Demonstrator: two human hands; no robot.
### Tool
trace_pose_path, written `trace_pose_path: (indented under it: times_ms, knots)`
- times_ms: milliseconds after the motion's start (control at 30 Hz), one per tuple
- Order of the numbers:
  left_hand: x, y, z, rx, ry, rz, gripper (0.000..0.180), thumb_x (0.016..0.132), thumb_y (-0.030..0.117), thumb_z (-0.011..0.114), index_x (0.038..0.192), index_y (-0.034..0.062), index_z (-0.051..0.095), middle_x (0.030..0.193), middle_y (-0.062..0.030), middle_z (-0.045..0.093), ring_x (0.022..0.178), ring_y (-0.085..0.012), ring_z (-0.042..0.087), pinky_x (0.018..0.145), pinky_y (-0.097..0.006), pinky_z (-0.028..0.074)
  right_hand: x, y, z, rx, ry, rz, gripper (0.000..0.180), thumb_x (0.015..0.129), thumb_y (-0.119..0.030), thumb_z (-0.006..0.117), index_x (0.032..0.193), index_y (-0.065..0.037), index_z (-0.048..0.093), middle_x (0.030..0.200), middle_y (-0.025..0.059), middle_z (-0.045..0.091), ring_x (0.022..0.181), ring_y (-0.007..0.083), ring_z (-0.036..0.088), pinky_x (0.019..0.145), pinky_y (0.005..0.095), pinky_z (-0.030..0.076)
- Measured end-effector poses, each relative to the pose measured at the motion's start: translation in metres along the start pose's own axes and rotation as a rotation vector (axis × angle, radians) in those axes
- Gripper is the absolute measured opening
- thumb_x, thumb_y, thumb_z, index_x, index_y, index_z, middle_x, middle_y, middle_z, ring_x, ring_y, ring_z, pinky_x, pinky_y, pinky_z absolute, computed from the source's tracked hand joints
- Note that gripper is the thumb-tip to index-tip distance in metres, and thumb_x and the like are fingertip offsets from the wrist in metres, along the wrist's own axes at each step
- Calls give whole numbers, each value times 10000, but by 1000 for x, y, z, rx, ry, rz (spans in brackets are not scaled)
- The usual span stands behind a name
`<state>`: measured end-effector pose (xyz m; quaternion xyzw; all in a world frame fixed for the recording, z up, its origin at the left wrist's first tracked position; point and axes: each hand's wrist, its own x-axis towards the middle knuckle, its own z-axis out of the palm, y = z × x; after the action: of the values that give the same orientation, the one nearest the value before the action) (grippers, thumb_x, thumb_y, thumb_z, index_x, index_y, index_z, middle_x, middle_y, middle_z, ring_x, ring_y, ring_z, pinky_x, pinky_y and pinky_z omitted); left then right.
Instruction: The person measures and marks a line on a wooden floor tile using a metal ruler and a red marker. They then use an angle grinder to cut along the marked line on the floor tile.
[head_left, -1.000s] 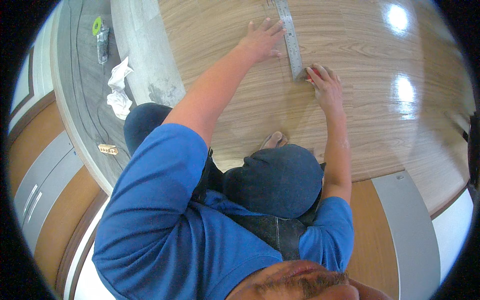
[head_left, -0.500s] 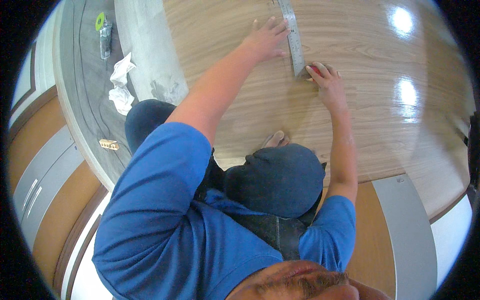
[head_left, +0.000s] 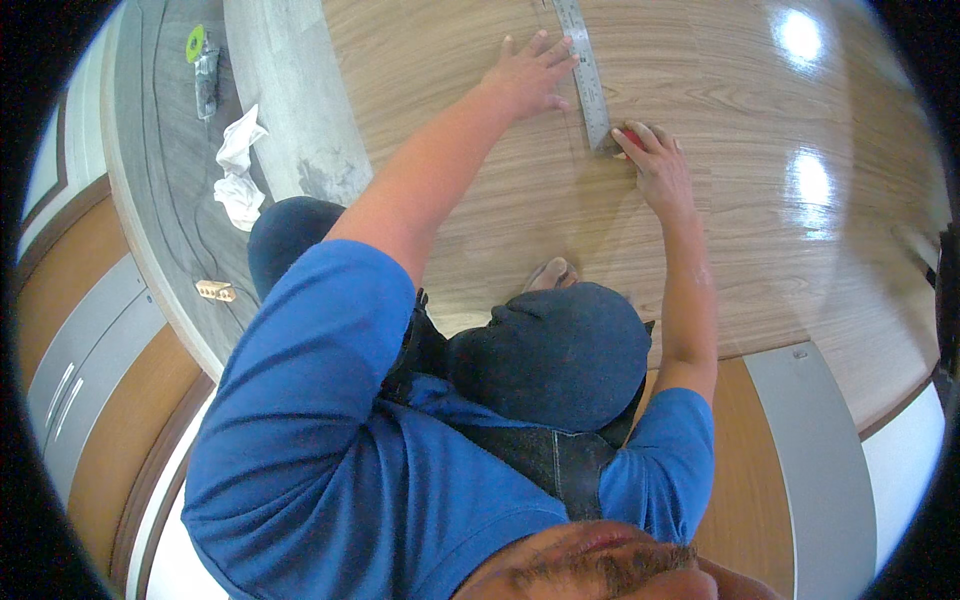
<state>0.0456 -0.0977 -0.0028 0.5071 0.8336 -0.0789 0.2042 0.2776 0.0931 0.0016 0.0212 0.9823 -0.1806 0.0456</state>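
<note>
A metal ruler (head_left: 586, 90) lies lengthwise on the wood-grain floor boards (head_left: 430, 180), its near end close to my right hand. My left hand (head_left: 528, 78) is spread flat on the boards, its fingertips reaching the ruler's left edge. My right hand (head_left: 660, 165) is closed around a small red tool (head_left: 634, 138) at the near end of the ruler. Its kind is mostly hidden by my fingers.
On the left, a grey floor holds a crumpled white cloth (head_left: 238, 170), a clear tube with dark contents (head_left: 206, 85), a green ring (head_left: 195, 43), a thin cable and a beige socket block (head_left: 215, 291). Cabinets (head_left: 95, 350) line the lower left. My knee (head_left: 550, 355) rises between my arms.
Almost nothing differs. The view has shifted slightly, while both hands keep their places by the ruler.
</note>
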Motion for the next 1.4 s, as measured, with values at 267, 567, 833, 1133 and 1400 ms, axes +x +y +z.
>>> trace_pose_path:
  times_ms: [267, 567, 833, 1133, 1400]
  knots:
    - [1, -2, 2, 29, 3, 1, 838, 978, 614, 579, 1670, 301, 224, 1760, 16, 133, 1605, -338, 163, 1229, -701, 246, -1, 1, 3, 1, 28, -5, 508, 910, -131, 636, 1394, -282, 675, 1466, 3, 594, 1289, 306, 553, 1045, 460, 470]
    - [1, 0, 0, 52, -18, -16, 840, 972, 627, 579, 1668, 319, 224, 1762, 34, 112, 1607, -322, 165, 1236, -685, 259, 0, 4, 4, 19, 28, -32, 575, 856, -39, 647, 1388, -254, 681, 1454, 23, 598, 1283, 322, 551, 1050, 455, 475]
    - [3, 1, -3, 20, -36, -12, 837, 980, 609, 585, 1672, 321, 210, 1762, 39, 107, 1611, -324, 143, 1252, -680, 225, -2, 5, 5, -23, -5, -13, 620, 849, -36, 624, 1422, -271, 649, 1490, 15, 573, 1321, 336, 532, 1113, 462, 453]
    - [5, -2, -9, 17, -82, 0, 882, 955, 618, 620, 1673, 315, 207, 1764, 34, 100, 1607, -342, 151, 1240, -689, 241, -2, 6, 4, -2, -35, 5, 672, 830, -15, 652, 1444, -288, 633, 1510, 8, 559, 1337, 345, 525, 1121, 471, 447]
    - [0, -4, -18, 45, -111, 44, 1243, 701, 673, 834, 1680, 290, 171, 1767, -4, 77, 1606, -359, 141, 1225, -701, 263, -3, 6, 4, 8, -13, 8, 671, 848, -27, 647, 1460, -300, 616, 1559, 0, 522, 1357, 342, 514, 1117, 468, 440]
